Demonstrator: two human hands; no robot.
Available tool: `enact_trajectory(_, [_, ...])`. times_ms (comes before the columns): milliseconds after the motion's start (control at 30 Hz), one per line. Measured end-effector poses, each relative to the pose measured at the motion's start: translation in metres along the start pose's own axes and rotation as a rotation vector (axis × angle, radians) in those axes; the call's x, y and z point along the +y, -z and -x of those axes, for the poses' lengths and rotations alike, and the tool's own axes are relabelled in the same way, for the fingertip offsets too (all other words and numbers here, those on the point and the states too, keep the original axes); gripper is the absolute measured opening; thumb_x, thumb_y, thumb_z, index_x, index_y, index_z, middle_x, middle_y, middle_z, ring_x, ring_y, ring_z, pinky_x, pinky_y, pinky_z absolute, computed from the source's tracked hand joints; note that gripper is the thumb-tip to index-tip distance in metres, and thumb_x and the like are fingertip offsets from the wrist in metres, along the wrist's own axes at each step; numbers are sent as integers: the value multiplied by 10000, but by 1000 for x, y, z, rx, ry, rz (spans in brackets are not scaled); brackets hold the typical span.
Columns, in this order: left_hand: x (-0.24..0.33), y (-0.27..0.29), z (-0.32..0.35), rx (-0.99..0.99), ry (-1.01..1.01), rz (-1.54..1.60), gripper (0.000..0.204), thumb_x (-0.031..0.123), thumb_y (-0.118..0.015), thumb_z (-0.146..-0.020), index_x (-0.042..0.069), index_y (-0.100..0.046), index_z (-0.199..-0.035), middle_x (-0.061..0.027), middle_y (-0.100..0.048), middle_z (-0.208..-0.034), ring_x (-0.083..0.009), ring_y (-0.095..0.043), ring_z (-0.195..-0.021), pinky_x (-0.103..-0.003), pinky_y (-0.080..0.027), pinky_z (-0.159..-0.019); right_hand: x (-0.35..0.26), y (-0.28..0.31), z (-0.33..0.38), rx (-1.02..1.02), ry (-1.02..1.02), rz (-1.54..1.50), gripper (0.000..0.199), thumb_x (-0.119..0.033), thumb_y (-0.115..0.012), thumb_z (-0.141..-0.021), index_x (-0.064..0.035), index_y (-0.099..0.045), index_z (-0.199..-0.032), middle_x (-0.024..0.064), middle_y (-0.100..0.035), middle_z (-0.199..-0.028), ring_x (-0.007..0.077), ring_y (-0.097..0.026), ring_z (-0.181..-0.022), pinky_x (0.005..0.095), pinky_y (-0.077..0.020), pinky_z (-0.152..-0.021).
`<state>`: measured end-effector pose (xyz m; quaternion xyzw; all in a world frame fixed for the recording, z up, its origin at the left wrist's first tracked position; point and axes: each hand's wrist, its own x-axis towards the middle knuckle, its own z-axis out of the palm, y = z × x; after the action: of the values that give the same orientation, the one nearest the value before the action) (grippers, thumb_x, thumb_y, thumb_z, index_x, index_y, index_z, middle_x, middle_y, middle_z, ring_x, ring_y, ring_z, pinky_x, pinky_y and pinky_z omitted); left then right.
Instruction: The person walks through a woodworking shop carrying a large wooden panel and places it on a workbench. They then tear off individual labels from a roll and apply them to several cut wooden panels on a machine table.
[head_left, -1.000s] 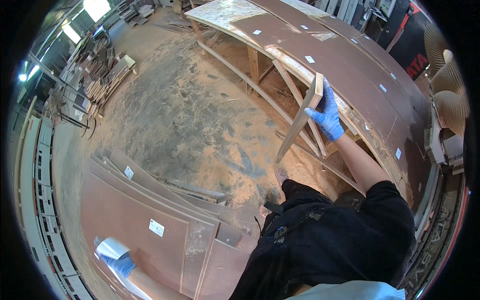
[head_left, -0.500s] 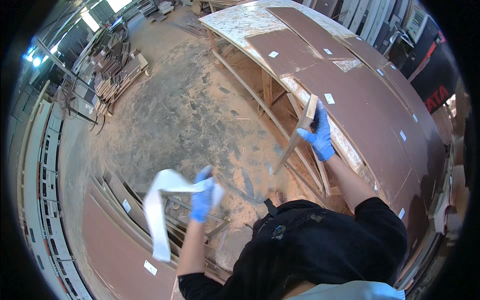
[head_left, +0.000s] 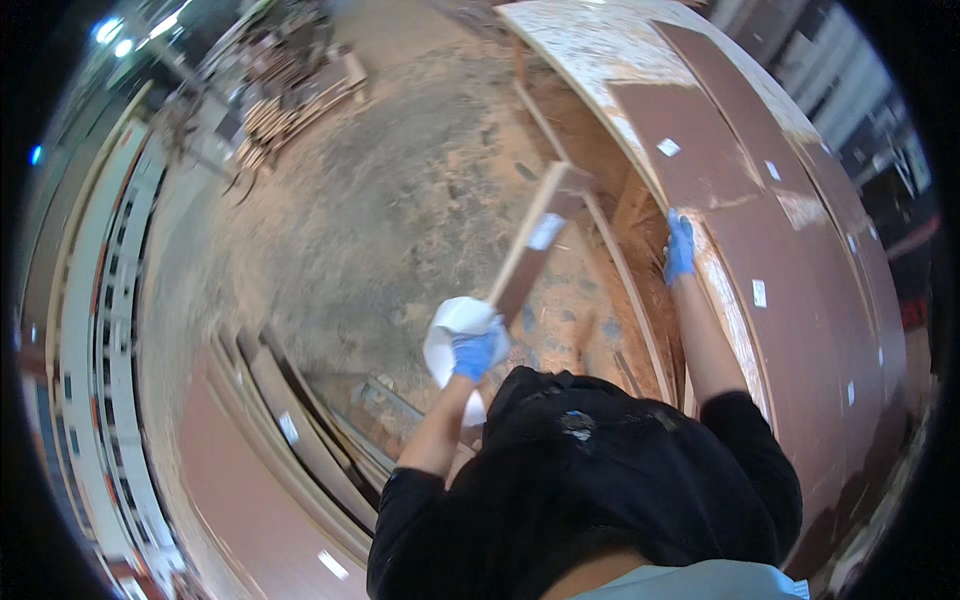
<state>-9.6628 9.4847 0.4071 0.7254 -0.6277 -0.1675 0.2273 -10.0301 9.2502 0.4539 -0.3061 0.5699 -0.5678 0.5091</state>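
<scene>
My left hand (head_left: 474, 350), in a blue glove, is closed round the lower end of a narrow brown board (head_left: 522, 285). The board slants up and away over the floor, with a white label (head_left: 545, 231) on its face. Bunched at the same hand is a curling strip of white paper (head_left: 440, 345). My right hand (head_left: 680, 248), also gloved in blue, lies at the near edge of the worktable (head_left: 700, 235), fingers stretched out and holding nothing. Brown panels (head_left: 690, 140) with small white labels cover much of the worktable.
Large brown panels (head_left: 240, 460) lean in a row at the lower left. Farther off is a stack of wood pieces (head_left: 290, 110). A long pale machine or rack (head_left: 100, 330) runs along the left. Sawdust covers parts of the floor (head_left: 400, 200).
The board has passed from my right hand to my left, which also keeps the paper strip. My right hand has moved onto the worktable's edge. The view has shifted left.
</scene>
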Motion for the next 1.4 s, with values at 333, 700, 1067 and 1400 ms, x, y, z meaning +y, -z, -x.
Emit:
enact_trajectory(333, [-100, 82, -49, 261, 406, 558, 251, 247, -605, -865, 12, -569, -783, -37, -572, -672, -156, -513, -602, -325, -434, -590, 10, -48, -118, 552, -53, 401, 737, -428, -657, -723, -5, -428, -1281, 229, -427, -1310, 349, -421, -1203, 372, -336, -997])
enact_trajectory(700, [-94, 65, -267, 271, 457, 742, 366, 266, -667, -822, -10, -541, -1027, -58, -573, -897, -157, -507, -783, -309, -444, -697, 89, -135, -172, 495, 19, -1, 539, -433, -645, -771, -65, -529, -1148, 144, -492, -1188, 252, -501, -1060, 355, -414, -892])
enact_trajectory(1067, [-130, 51, -410, 294, 445, 1026, 353, 218, -630, -849, 43, -484, -1120, -12, -534, -940, -118, -494, -812, -295, -448, -741, 31, -160, -223, 452, -517, -566, 372, -525, -550, -829, -222, -560, -1044, -35, -579, -997, 114, -520, -822, 442, -431, -765])
enact_trajectory(1400, [-245, 104, -532, 226, 437, 1060, 407, 230, -636, -841, 24, -497, -1163, -40, -555, -1037, -137, -519, -904, -300, -452, -790, 18, -365, -276, 41, -392, -556, 317, -466, -600, -811, -170, -607, -925, -47, -611, -834, 88, -547, -709, 352, -447, -687])
